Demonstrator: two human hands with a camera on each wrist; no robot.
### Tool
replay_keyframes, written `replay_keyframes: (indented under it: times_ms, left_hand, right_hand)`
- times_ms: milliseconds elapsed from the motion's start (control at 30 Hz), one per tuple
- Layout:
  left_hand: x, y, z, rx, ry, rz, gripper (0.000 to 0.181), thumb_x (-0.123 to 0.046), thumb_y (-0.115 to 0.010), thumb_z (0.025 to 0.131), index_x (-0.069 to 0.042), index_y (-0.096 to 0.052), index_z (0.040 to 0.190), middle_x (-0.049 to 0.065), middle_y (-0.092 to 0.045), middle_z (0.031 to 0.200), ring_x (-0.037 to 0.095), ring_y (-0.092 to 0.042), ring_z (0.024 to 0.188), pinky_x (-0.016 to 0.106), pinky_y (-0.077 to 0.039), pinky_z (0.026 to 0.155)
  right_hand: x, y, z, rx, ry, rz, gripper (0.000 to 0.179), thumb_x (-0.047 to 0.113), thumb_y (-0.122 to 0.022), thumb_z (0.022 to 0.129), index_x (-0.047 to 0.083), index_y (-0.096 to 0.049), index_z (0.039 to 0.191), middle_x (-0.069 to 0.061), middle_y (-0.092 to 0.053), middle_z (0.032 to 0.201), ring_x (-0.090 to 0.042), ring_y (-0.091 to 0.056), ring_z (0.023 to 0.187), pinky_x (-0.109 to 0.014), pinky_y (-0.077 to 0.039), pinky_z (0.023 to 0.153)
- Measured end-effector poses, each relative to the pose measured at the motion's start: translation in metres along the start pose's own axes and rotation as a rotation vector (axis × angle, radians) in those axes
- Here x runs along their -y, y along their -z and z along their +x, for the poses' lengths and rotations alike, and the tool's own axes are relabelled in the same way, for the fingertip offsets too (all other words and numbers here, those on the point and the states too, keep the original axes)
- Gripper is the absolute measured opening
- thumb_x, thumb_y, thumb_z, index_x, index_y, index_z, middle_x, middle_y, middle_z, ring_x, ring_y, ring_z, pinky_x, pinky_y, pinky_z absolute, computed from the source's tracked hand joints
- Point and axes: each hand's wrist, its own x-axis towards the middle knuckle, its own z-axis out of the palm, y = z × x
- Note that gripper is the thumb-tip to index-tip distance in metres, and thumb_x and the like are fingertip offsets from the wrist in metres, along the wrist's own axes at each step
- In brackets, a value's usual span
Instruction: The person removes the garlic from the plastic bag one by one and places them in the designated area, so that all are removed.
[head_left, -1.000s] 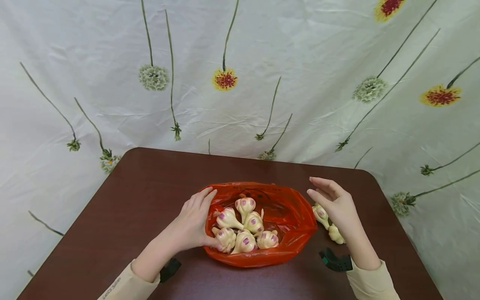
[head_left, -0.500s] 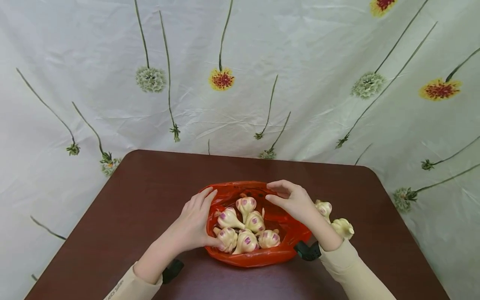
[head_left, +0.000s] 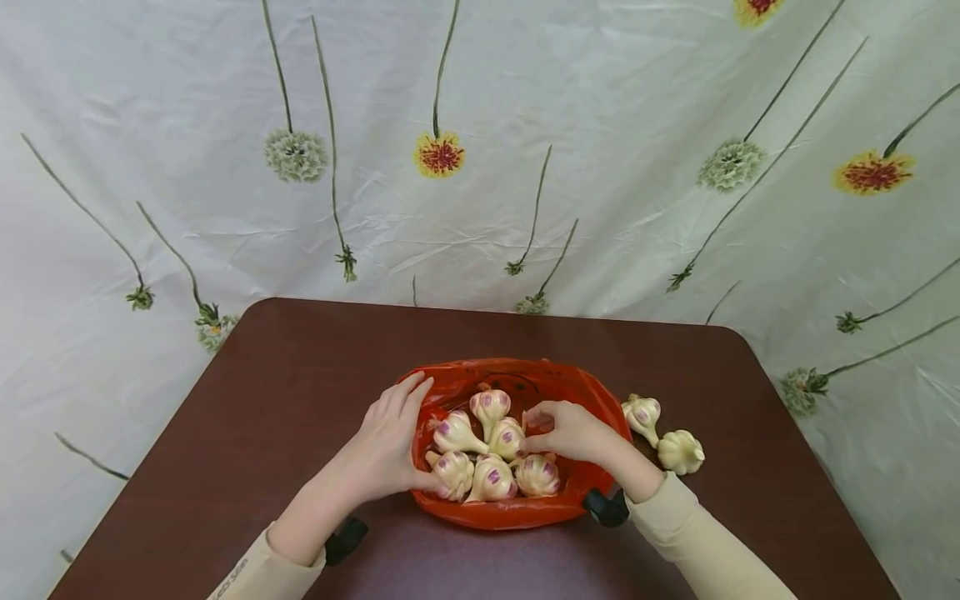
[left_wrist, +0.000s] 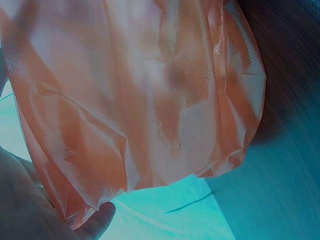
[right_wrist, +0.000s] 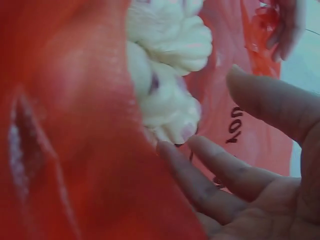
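A red plastic bag (head_left: 517, 517) lies open-mouthed on the table, with several purple-marked garlic bulbs (head_left: 492, 482) inside. My left hand (head_left: 382, 442) holds the bag's left edge; in the left wrist view its fingers (left_wrist: 102, 220) curl at the plastic rim. My right hand (head_left: 573, 432) reaches in over the right rim, fingers beside the middle bulb. In the right wrist view, the fingers (right_wrist: 225, 170) extend towards a bulb (right_wrist: 172, 107), the thumb apart from it. Contact there is hard to tell. Two more garlic bulbs, one purple-marked (head_left: 642, 414) and one plain (head_left: 681, 452), lie right of the bag.
The dark brown table (head_left: 315, 350) has rounded far corners. Behind it hangs a pale cloth (head_left: 480, 100) printed with flowers. A black wrist device (head_left: 606, 507) on the right arm sits close to the bag's front right rim.
My right hand has moved left from beside the bag, then down into it near the middle bulb. Both loose bulbs at the right are now fully uncovered. The left hand stays on the bag.
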Motion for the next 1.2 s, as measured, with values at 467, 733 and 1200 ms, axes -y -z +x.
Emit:
replay_keyframes:
  times_ms: [467, 733, 1200]
  left_hand:
    - [0.0, -0.002, 0.0, -0.008, -0.016, 0.0, 0.127, -0.047, -0.095, 0.051, 0.005, -0.031, 0.148, 0.026, -0.032, 0.152, 0.045, -0.032, 0.137, 0.067, -0.034, 0.105]
    - [0.0, -0.003, 0.0, -0.001, 0.001, -0.001, 0.126, -0.047, -0.095, 0.051, 0.005, -0.032, 0.148, 0.026, -0.032, 0.152, 0.045, -0.032, 0.137, 0.067, -0.034, 0.105]
    - [0.001, -0.006, -0.001, -0.016, -0.017, 0.006, 0.123, -0.042, -0.095, 0.052, 0.006, -0.034, 0.146, 0.026, -0.034, 0.151, 0.045, -0.034, 0.136, 0.066, -0.036, 0.103]
  right_hand:
    - [-0.008, -0.01, -0.001, 0.164, -0.015, -0.11, 0.039, 0.019, -0.082, 0.076, 0.002, -0.071, 0.109, -0.002, -0.069, 0.098, -0.014, -0.057, 0.086, -0.031, -0.052, 0.082]
    - [-0.006, -0.01, -0.007, 0.232, -0.026, -0.186, 0.055, 0.026, -0.086, 0.072, 0.003, -0.067, 0.119, -0.006, -0.068, 0.111, -0.02, -0.059, 0.102, -0.041, -0.048, 0.097]
    - [-0.015, -0.025, -0.01, 0.156, 0.016, -0.182, 0.047, 0.012, -0.088, 0.068, 0.005, -0.069, 0.11, -0.007, -0.069, 0.107, -0.022, -0.06, 0.098, -0.046, -0.049, 0.093]
